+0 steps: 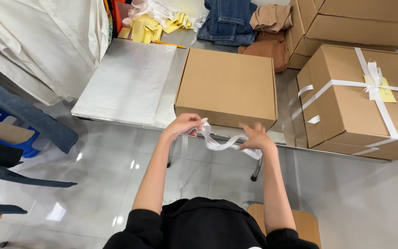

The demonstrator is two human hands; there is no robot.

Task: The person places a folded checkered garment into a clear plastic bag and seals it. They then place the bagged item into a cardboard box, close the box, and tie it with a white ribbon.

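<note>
Head view: a white ribbon (221,144) is held between both hands just in front of the near edge of a plain cardboard box (227,85). The left hand (184,124) is closed on one end of the ribbon, fingers pinched around it, while the right hand (254,138) is clamped on the other end, a short tail being left to hang below it. The two hands are kept apart, with the ribbon sagging in a loose curve between them. The box is set on a metal table (287,101) directly beyond the hands. To the right of the right hand, a second cardboard box (346,106) is seen, already tied with white ribbon and a bow. Beyond the left hand, a clear plastic sheet (127,80) is spread flat, and folded clothes (236,20) are piled farther back
</note>
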